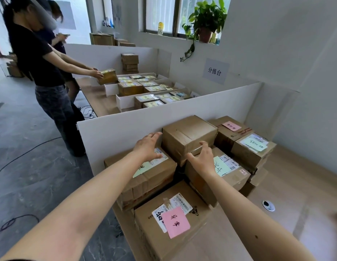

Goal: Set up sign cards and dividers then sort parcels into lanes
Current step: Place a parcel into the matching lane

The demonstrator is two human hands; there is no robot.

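A plain brown parcel sits on top of a pile of cardboard parcels against a white divider board. My left hand reaches along its left side with straight fingers that touch the box. My right hand is at its front right corner, with fingers spread and curved onto the taped edge. Below lie a parcel with a green note, another with a green note and a nearer one with a pink note.
Further parcels lie at the right on the wooden table. Beyond the divider a person holds a box over a table with white lane dividers and sorted parcels. A paper sign hangs on the wall.
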